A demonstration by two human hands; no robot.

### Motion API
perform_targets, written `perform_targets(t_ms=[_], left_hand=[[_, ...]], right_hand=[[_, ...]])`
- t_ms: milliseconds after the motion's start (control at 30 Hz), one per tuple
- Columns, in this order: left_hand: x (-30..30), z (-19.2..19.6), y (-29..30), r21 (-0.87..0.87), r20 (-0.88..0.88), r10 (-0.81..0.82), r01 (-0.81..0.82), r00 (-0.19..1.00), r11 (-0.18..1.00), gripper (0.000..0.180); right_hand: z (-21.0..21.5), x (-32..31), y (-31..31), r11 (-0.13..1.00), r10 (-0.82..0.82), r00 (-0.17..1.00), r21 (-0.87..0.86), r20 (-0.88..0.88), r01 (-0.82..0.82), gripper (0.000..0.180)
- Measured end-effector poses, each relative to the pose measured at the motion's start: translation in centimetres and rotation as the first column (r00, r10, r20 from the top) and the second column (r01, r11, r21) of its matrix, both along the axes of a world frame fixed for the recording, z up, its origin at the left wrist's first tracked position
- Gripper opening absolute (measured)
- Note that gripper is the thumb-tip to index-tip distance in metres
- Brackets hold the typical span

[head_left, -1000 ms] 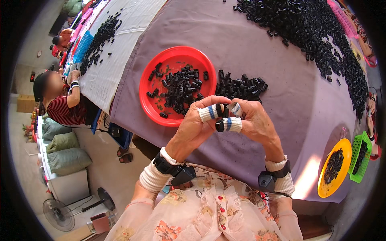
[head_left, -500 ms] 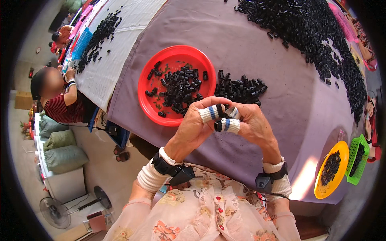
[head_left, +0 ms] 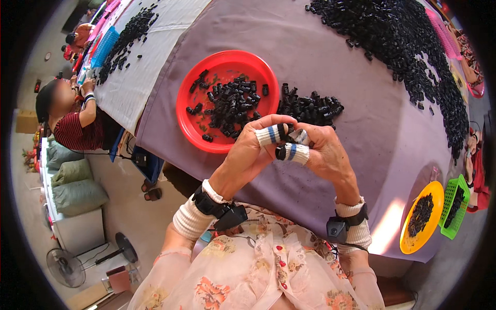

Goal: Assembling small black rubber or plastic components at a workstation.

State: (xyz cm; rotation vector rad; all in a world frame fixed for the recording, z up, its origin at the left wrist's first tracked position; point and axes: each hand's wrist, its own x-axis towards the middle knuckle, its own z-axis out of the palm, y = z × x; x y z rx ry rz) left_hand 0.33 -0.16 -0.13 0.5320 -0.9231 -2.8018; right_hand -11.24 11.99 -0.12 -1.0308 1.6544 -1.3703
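Observation:
My left hand (head_left: 247, 150) and my right hand (head_left: 328, 151) meet over the near part of the table, fingers closed in a pinch. Between the fingertips is a small black plastic part, mostly hidden by the fingers. White finger sleeves with blue stripes cover some fingers. Just beyond my left hand lies a red round tray (head_left: 187, 124) with loose black cylindrical plastic parts (head_left: 232, 106) in it, resembling cord locks. A pile of similar black parts (head_left: 312, 109) lies on the cloth right of the tray, beyond my fingertips.
A large heap of black parts (head_left: 382, 31) spreads over the far right of the purple-grey tablecloth (head_left: 356, 98). At the right edge are a yellow plate (head_left: 408, 244) and a green basket (head_left: 448, 227), both holding small black pieces. Another person (head_left: 77, 126) works at the left table.
The view has shifted slightly. Both hands stay together in nearly the same pinch, with only small finger movement; the tray and piles look unchanged.

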Motion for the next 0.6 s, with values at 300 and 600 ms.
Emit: perform_targets(t_ms=[300,600], left_hand=[[0.0,-0.8,0.0,0.082,-0.111,0.038,-0.029,0.993,0.996,0.022],[0.4,-0.5,-0.2,0.0,-0.11,-0.022,0.022,0.994,1.0,0.029]], right_hand=[[0.0,-0.2,0.4,0.983,-0.147,0.987,-0.099,0.06,0.152,0.02],[0.7,-0.4,1.0,0.978,-0.182,0.981,-0.113,-0.065,0.174,0.015]])
